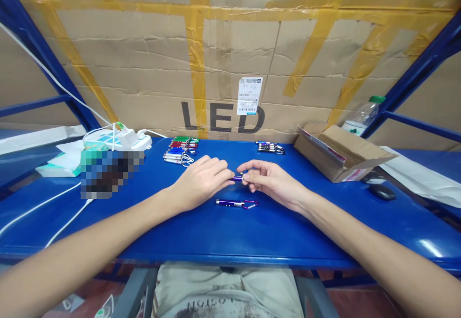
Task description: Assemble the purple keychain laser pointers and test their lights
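Between my two hands is a small purple penlight (pixel 237 178), held level just above the blue table. The fingers of my left hand (pixel 206 179) wrap round its left part and hide most of it. At its right end, my right hand (pixel 270 182) pinches the silvery tip between thumb and fingers, with the index finger stretched out above. A second purple penlight with a carabiner clip (pixel 230 203) lies on the table just below my hands. Beyond my left hand, several green, red, blue and silver penlights (pixel 181 149) lie in rows.
Several blue, white and black penlights (pixel 270 148) lie at the back right. An open cardboard box (pixel 355 152), a bottle (pixel 363 116) and a black computer mouse (pixel 382 192) stand to the right. Leftward are a power strip (pixel 142 141), cables and a tissue pack (pixel 59 168). A big carton (pixel 151 68) forms the back.
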Available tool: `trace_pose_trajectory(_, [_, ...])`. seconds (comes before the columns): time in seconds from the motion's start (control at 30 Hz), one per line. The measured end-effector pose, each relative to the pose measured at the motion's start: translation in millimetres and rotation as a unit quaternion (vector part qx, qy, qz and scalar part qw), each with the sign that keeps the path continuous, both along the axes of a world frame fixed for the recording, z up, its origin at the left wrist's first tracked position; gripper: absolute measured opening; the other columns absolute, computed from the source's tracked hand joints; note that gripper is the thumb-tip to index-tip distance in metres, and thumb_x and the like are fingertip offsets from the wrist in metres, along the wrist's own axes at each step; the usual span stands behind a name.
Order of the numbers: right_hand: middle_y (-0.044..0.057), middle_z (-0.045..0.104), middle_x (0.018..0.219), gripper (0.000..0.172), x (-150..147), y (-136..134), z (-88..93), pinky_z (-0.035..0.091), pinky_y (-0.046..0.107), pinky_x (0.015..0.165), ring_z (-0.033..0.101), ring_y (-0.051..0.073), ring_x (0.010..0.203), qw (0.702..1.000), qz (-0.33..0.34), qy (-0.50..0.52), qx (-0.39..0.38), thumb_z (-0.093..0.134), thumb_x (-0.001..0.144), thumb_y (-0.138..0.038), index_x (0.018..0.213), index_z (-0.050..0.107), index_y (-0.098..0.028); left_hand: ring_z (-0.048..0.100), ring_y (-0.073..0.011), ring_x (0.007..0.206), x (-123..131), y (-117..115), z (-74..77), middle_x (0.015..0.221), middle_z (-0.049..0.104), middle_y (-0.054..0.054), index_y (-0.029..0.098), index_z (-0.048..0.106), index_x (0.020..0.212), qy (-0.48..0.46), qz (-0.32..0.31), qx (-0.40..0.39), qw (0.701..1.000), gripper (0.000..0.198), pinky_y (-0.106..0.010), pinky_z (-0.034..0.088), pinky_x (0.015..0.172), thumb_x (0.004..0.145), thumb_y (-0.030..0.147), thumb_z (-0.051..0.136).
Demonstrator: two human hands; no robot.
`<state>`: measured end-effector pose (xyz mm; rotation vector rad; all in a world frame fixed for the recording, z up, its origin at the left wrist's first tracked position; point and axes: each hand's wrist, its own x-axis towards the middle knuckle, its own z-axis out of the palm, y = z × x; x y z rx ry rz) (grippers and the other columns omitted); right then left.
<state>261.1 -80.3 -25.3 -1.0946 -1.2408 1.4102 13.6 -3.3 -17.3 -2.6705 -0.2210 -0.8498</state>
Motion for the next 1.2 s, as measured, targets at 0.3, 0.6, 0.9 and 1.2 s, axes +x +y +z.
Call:
trace_pose_trajectory(0.3, [0.009,0.074,0.107,0.011,29.4,8.3,-2.4,0.052,0.044,0.092,0.069,0.028,0.098,0.802,-0.106,-0.526,0.262,0.063,0.101,-0.026,0.111,0.068,-0.023,0.072,-0.0192,0.084,4.8,3.9,-6.8,0.101,0.080,-0.003,0.021,0.076,0.114,-0.053,0.020,-0.378,0.924,0.025,-0.031,0.054,0.079,0.111,0.041,0.061])
trace_pose_trajectory(0.6, [0.011,0.070,0.106,0.004,39.7,10.4,-9.5,0.050,0.040,0.086,0.065,0.028,0.098,0.774,-0.031,-0.589,0.230,0.062,0.103,-0.026,0.102,0.065,-0.024,0.074,-0.0190,0.081,4.7,5.5,-5.7,0.095,0.082,-0.002,0.021,0.073,0.115,-0.059,0.023,-0.416,0.907,0.021,-0.030,0.055,0.077,0.110,0.038,0.061])
trace_pose_trajectory(0.9, [0.001,0.070,0.086,0.012,38.0,10.4,-6.6,0.048,0.033,0.072,0.064,0.020,0.079,0.888,0.011,-0.445,0.114,0.072,0.092,-0.031,0.094,0.062,-0.024,0.075,-0.0225,0.103,1.9,9.0,-13.5,0.114,0.079,-0.004,0.024,0.068,0.121,-0.024,0.015,-0.373,0.927,0.023,-0.034,0.058,0.089,0.109,0.043,0.064])
trace_pose_trajectory(1.2, [0.001,0.070,0.080,0.039,24.9,10.5,-6.5,0.048,0.029,0.062,0.061,0.016,0.068,0.952,0.009,-0.285,0.111,0.076,0.093,-0.059,0.091,0.067,-0.021,0.071,-0.0221,0.101,-2.4,9.8,-15.8,0.112,0.073,-0.006,0.027,0.070,0.136,0.007,0.043,-0.329,0.943,0.031,-0.035,0.056,0.093,0.113,0.043,0.057])
